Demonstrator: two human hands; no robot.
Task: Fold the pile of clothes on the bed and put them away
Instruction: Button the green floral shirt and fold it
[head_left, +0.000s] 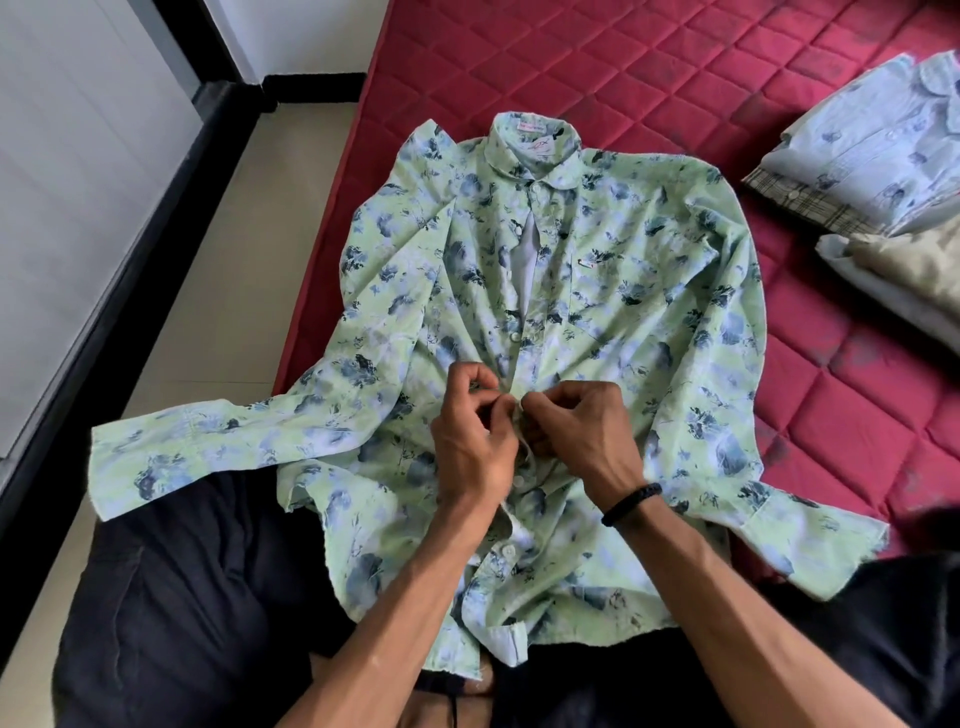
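A light green shirt with blue flowers (613, 270) lies face up on the red quilted mattress (649, 73), collar at the far end and sleeves spread to both sides. My left hand (470, 441) and my right hand (582, 431) meet at the middle of the button placket. Both pinch the fabric edges at one button, fingers curled tight. The buttons above that spot look fastened; the lower placket hangs loose toward my lap. A black band circles my right wrist.
A stack of folded clothes (872, 156) lies at the right edge of the mattress, with a beige folded piece (914, 275) in front of it. My dark trousers (197, 597) fill the near left. Pale floor (218, 249) and a wall run along the left.
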